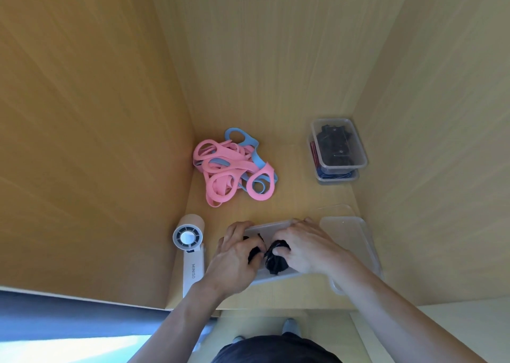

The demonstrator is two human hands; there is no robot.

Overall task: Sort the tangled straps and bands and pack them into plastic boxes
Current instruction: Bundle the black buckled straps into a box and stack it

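A clear plastic box (271,226) sits at the front of the wooden shelf, and both my hands are over it. My left hand (237,255) pinches a black strap (254,251) inside the box. My right hand (306,248) grips a bundled black strap (276,264) beside it. The two black pieces touch between my hands. Behind them lies a tangled pile of pink bands (226,169) mixed with light blue bands (248,139).
Two stacked clear boxes (338,153) stand at the back right, the top one holding black straps. Clear lids (350,238) lie right of my hands. A white handheld fan (190,249) lies at the front left. Wooden walls close in on the left, back and right.
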